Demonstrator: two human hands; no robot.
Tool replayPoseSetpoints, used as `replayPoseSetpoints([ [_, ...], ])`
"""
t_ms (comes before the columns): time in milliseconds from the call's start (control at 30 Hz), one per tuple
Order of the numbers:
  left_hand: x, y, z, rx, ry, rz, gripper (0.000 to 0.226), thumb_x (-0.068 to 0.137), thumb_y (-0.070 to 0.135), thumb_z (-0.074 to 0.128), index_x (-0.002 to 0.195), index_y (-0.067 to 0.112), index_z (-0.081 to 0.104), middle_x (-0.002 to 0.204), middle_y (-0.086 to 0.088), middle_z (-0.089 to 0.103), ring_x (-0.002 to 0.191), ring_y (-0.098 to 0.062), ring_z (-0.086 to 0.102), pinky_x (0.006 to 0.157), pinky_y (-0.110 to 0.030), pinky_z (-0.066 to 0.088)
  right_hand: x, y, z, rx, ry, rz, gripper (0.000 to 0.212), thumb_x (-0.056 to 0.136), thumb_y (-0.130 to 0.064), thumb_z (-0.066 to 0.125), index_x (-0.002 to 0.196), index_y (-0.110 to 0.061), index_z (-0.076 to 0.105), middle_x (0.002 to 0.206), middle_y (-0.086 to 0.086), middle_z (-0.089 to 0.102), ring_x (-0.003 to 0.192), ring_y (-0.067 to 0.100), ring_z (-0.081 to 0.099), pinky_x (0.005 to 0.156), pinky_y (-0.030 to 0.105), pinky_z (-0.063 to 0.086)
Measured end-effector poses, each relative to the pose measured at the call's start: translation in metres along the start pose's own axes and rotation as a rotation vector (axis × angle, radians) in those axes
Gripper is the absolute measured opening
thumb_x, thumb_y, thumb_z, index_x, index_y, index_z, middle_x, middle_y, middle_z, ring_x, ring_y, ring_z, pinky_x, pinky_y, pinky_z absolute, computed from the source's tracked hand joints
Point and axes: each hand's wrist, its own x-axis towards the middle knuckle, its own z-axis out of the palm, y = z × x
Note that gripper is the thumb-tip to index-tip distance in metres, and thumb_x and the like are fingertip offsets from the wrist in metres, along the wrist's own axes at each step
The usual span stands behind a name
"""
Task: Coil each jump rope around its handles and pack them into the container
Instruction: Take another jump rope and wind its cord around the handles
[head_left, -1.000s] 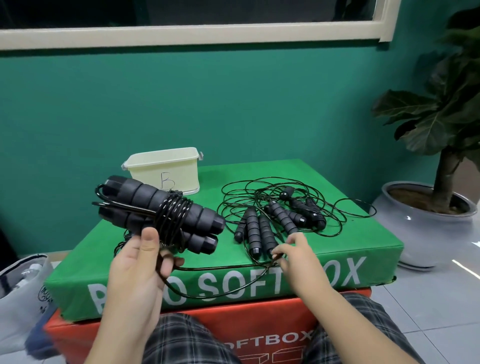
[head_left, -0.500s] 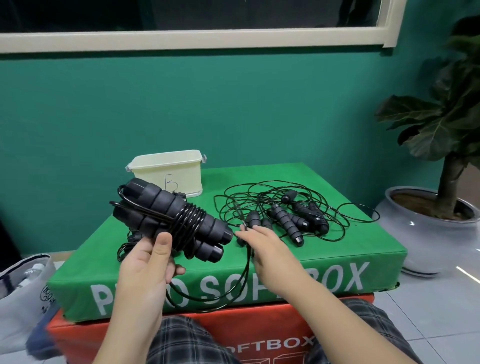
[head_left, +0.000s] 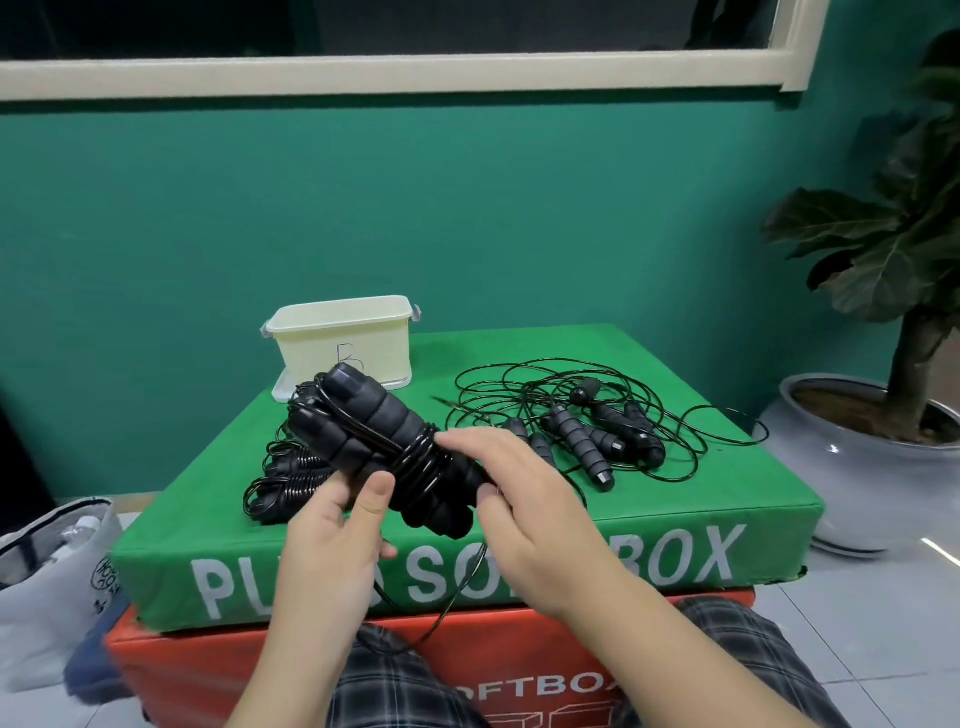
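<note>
While the left hand (head_left: 332, 525) grips the pair of black foam handles (head_left: 384, 441) from below, its thumb lies across the cord wound round their middle and its fingers (head_left: 387, 548) curl under them. These handles tilt up and away from the fingers, with their far ends near the cream container (head_left: 345, 338). Just right of that grip, the right hand (head_left: 530, 499) comes over the lower ends of the handles, with its fingers (head_left: 467, 441) bent over the coil; whether they pinch the cord or only rest on it cannot be told, since the hand hides the contact. A loose length of cord (head_left: 447, 603) hangs below both hands, looping down in front of the green soft box (head_left: 675, 519) that serves as the worktop. Behind the left fingers, a coiled jump rope (head_left: 283, 475) lies on the green top. Beyond the right fingers, a tangle of uncoiled ropes (head_left: 597, 415) spreads over the worktop, several handles lying among the loops. Past the raised handles, the container stands open on its lid at the far left corner of the green top, and its inside cannot be seen. An orange soft box (head_left: 208, 670) sits under the green one. Far to the right of the hands stands a potted plant (head_left: 904, 291); to the left lies a white bag (head_left: 57, 561).
</note>
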Motion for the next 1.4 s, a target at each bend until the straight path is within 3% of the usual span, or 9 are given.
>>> replayPoseSetpoints([
  [133, -0.004, 0.003, 0.005, -0.029, -0.012, -0.039, 0.064, 0.080, 0.068, 0.054, 0.067, 0.007, 0.042, 0.040, 0.006, 0.034, 0.039, -0.008, 0.040, 0.061, -0.038, 0.039, -0.003, -0.002, 0.005, -0.060, -0.077, -0.012, 0.061, 0.085, -0.037, 0.043, 0.144, -0.024, 0.040, 0.145, -0.008, 0.036, 0.133, 0.002, 0.033, 0.109, 0.013, 0.025],
  [267, -0.006, 0.005, 0.002, 0.008, -0.104, -0.048, 0.070, 0.068, 0.073, 0.050, 0.066, 0.004, 0.037, 0.043, -0.001, 0.032, 0.044, -0.016, 0.030, 0.050, -0.029, 0.027, -0.001, 0.005, 0.010, -0.250, -0.082, -0.034, 0.078, 0.084, -0.033, 0.061, 0.151, -0.026, 0.023, 0.150, -0.007, 0.026, 0.135, 0.013, 0.030, 0.112, 0.025, 0.027],
  [433, -0.009, 0.006, 0.003, 0.201, -0.227, -0.004, 0.057, 0.065, 0.074, 0.041, 0.062, 0.020, 0.058, 0.046, 0.000, 0.032, 0.044, -0.012, 0.028, 0.049, -0.028, 0.022, 0.002, 0.014, 0.004, -0.393, 0.027, -0.054, 0.089, 0.072, -0.029, 0.079, 0.146, -0.026, 0.029, 0.138, -0.006, 0.041, 0.115, 0.020, 0.044, 0.101, 0.033, 0.041],
  [567, -0.010, 0.007, 0.001, 0.167, -0.332, -0.055, 0.049, 0.072, 0.067, 0.043, 0.064, 0.022, 0.059, 0.050, 0.002, 0.032, 0.052, -0.015, 0.030, 0.057, -0.031, 0.024, -0.002, 0.019, -0.002, -0.424, 0.016, -0.064, 0.083, 0.076, -0.040, 0.072, 0.146, -0.032, 0.029, 0.138, -0.007, 0.043, 0.111, 0.020, 0.047, 0.093, 0.035, 0.047],
  [733, -0.010, 0.007, 0.006, 0.142, -0.312, -0.100, 0.034, 0.098, 0.028, 0.048, 0.072, 0.030, 0.071, 0.050, 0.013, 0.049, 0.067, -0.012, 0.048, 0.067, -0.031, 0.036, -0.003, 0.026, -0.002, -0.549, 0.075, -0.081, 0.072, 0.077, -0.041, 0.068, 0.141, -0.040, 0.035, 0.134, 0.001, 0.049, 0.098, 0.024, 0.050, 0.079, 0.038, 0.053],
  [800, -0.010, 0.008, 0.008, 0.096, -0.269, -0.120, 0.026, 0.094, 0.019, 0.051, 0.085, 0.027, 0.074, 0.049, 0.016, 0.049, 0.064, -0.012, 0.043, 0.065, -0.028, 0.036, -0.003, 0.026, -0.003, -0.548, 0.099, -0.070, 0.070, 0.077, -0.042, 0.066, 0.140, -0.040, 0.036, 0.133, 0.002, 0.050, 0.097, 0.025, 0.051, 0.076, 0.038, 0.054],
  [1067, -0.014, 0.012, 0.014, -0.084, -0.279, -0.226, 0.025, 0.086, 0.004, 0.060, 0.073, 0.018, 0.077, 0.066, -0.003, 0.069, 0.047, -0.006, 0.050, 0.044, -0.016, 0.041, -0.006, 0.025, 0.001, -0.498, 0.149, -0.043, 0.067, 0.079, -0.042, 0.063, 0.140, -0.039, 0.035, 0.133, 0.000, 0.048, 0.100, 0.024, 0.051, 0.077, 0.038, 0.053],
  [1233, -0.011, 0.013, 0.009, 0.055, -0.193, -0.087, 0.014, 0.085, 0.008, 0.065, 0.076, 0.015, 0.072, 0.064, 0.001, 0.070, 0.040, -0.005, 0.045, 0.041, -0.012, 0.038, -0.006, 0.022, 0.002, -0.464, 0.106, -0.014, 0.063, 0.083, -0.051, 0.048, 0.143, -0.041, 0.030, 0.135, -0.003, 0.046, 0.103, 0.023, 0.050, 0.079, 0.038, 0.053],
  [1400, -0.012, 0.012, 0.012, 0.024, -0.221, 0.025, 0.025, 0.090, 0.027, 0.054, 0.072, 0.024, 0.071, 0.053, 0.006, 0.057, 0.039, -0.004, 0.032, 0.040, -0.015, 0.028, -0.004, 0.020, -0.001, -0.375, 0.160, -0.001, 0.061, 0.084, -0.051, 0.050, 0.142, -0.041, 0.033, 0.133, -0.004, 0.048, 0.107, 0.023, 0.051, 0.088, 0.036, 0.048],
])
